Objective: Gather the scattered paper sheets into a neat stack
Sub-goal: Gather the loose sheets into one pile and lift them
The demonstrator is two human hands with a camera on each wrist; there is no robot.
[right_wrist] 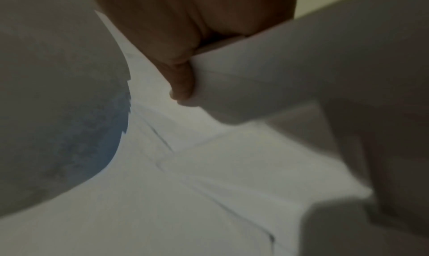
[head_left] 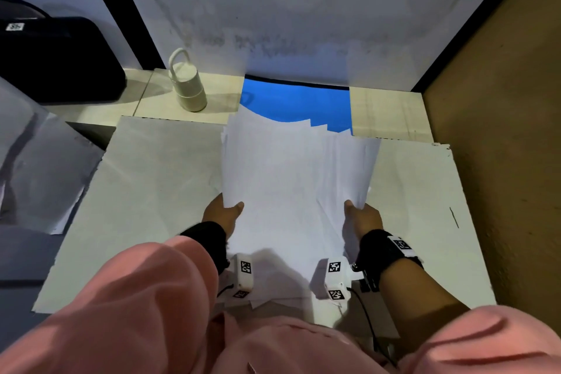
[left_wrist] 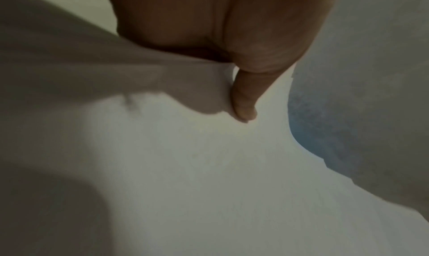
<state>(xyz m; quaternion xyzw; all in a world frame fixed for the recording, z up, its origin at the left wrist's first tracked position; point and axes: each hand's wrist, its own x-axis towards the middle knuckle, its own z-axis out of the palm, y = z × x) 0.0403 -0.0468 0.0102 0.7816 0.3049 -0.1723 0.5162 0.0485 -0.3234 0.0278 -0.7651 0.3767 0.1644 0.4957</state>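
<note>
Paper sheets point(head_left: 291, 185) gathered in one bundle, lifted at near end off white board point(head_left: 158, 191), far end fanned over blue mat point(head_left: 299, 105). Left hand point(head_left: 223, 215) pinches bundle's left edge, thumb on top; right hand point(head_left: 361, 217) pinches right edge likewise. Two-sided grip likely meant for squaring edges: far corners staggered, not yet neat. Cream bottle point(head_left: 186, 85) left of blue mat, well apart from bundle. A few sheets lie under bundle's near end.
</note>
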